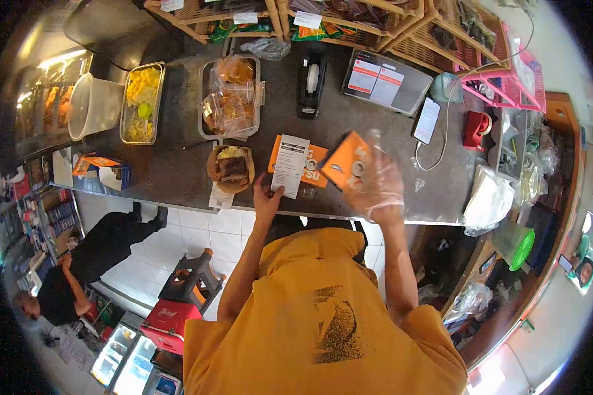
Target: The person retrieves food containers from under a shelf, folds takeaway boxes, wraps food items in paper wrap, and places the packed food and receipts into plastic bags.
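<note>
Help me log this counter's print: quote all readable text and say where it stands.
"TSU": orange box, its other letters partly covered.
Too small, blurred or covered to read reliably: the right hand's orange packet, paper slip, basket labels, cards, phone screen, red cooler.

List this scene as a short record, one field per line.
Place: dark counter
Left hand: bare, fingers at the lower edge of a receipt
Right hand: in a clear glove, holding an orange packet
Under receipt: second orange packet
Left of receipt: filled bun in brown paper
Trays: one with yellow food, one with wrapped food
Right side: phone, red tape dispenser
Other people: one in black, far left
Unclear: packet contents
</note>
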`<move>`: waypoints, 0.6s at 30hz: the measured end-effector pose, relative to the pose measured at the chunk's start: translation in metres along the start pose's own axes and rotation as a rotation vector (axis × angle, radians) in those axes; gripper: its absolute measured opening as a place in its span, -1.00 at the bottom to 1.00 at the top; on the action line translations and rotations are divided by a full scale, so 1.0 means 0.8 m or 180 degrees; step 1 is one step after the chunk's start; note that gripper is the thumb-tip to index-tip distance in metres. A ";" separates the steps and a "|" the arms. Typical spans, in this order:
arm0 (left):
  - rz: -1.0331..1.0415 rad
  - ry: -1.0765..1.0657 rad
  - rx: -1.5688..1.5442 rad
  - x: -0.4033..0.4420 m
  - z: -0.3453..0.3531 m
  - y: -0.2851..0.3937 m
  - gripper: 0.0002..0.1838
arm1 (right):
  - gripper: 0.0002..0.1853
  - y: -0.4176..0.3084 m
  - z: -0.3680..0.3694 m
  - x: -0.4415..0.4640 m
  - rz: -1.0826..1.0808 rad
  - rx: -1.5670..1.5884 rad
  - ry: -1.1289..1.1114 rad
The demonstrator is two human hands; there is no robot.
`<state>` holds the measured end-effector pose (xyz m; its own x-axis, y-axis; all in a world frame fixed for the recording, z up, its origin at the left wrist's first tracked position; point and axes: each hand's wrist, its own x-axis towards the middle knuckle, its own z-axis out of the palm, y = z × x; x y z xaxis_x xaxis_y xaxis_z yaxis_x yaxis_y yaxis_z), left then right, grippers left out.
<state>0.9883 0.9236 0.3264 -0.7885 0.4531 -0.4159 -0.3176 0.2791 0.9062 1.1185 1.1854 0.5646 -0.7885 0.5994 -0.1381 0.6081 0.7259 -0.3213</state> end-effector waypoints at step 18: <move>0.0040 -0.0583 0.0319 -0.005 -0.031 0.050 -0.04 | 0.07 -0.062 0.093 0.048 -0.0457 0.0375 -0.0225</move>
<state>0.9658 0.9119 0.3660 -0.6802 0.6009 -0.4197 -0.2471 0.3510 0.9032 1.0511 1.1479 0.5057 -0.8733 0.4644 -0.1472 0.4773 0.7552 -0.4492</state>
